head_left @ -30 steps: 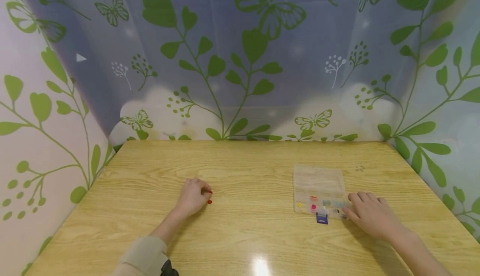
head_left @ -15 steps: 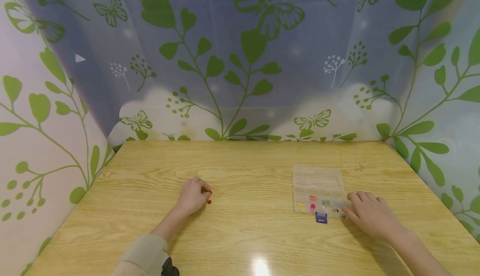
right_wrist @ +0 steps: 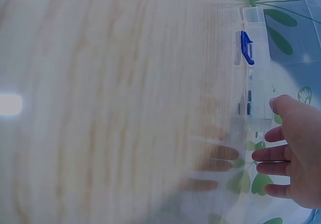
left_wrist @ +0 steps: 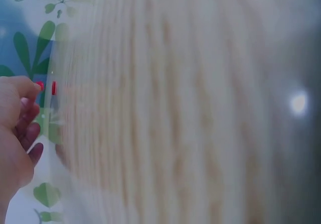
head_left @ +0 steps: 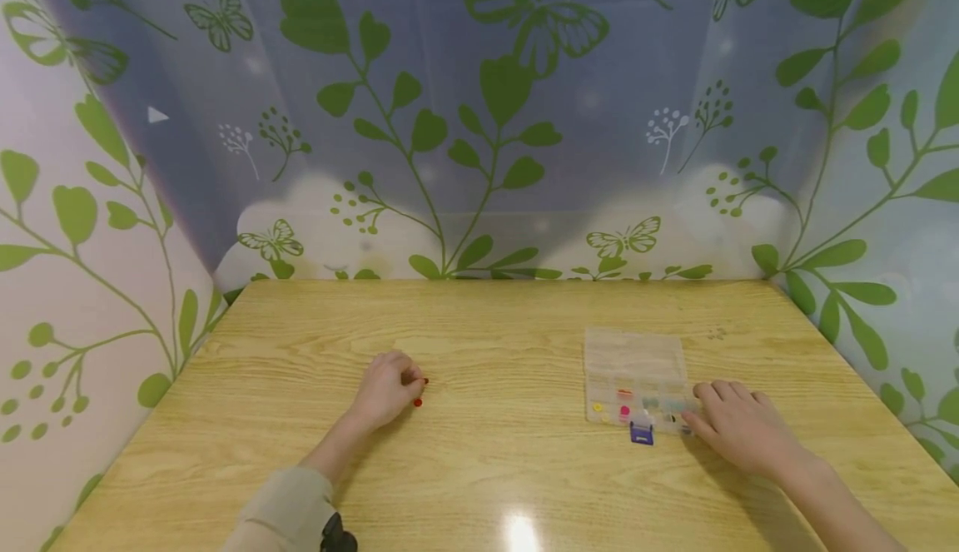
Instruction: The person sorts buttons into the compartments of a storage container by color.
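On the left side of the table my left hand [head_left: 387,389] pinches a small red disc [left_wrist: 39,86] between thumb and forefinger. Just by its fingertips, a second red disc [head_left: 418,403] lies on the wood; it looks edge-on in the left wrist view. Further right, a clear plastic compartment box [head_left: 634,355] lies with its lid folded back and a blue latch [head_left: 641,434] at the front. Its compartments hold small yellow, pink, red and dark pieces. My right hand [head_left: 742,425] rests at the box's right end, fingers extended, its thumb at the box edge.
Several tiny clear or grey bits [head_left: 717,334] lie behind the box on the right. The wooden table [head_left: 517,335] ends at a patterned curtain [head_left: 442,119] along the back and both sides.
The pinched red disc has shifted slightly away and to the right at my left fingertips. My right hand and the box have stayed in place.
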